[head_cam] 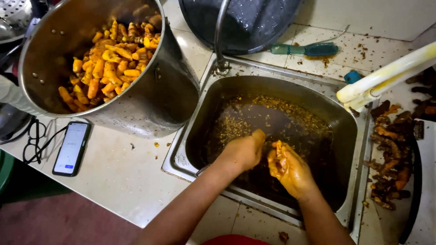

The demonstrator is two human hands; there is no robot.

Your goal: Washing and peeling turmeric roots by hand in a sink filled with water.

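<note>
Over the steel sink (206, 97), both hands low above dark, peel-flecked water. Right hand (290, 170) curled around a small orange-yellow root piece (278, 152) — knobbly, wet, stained the same colour as the palm holding it. Left hand (245, 152) just beside it, fingers bunched and pressing in toward the root's upper end; whether gripping a tool or only rubbing, cannot tell.

Judging by look: light, stiff, likely to snap at the thin knuckles rather than bend, and slippery with water and loosened skin. Best held across the thickest part, cupped in the palm — not pinched at a tip.

Left of the sink, on the pale tabletop (118, 177), a big steel pot (154, 100) tilted toward the camera and heaped with peeled orange pieces (106, 59). Below the pot, a phone (71, 148) lying flat with a black cable (36, 145) beside it. Behind the sink, a curved tap (220, 36), a green-handled brush (305, 49) and a dark basin (240, 22). Right of the sink, a pile of dark unpeeled roots (391, 154) on the drainer, under a pale stained pipe (386, 75).
</note>
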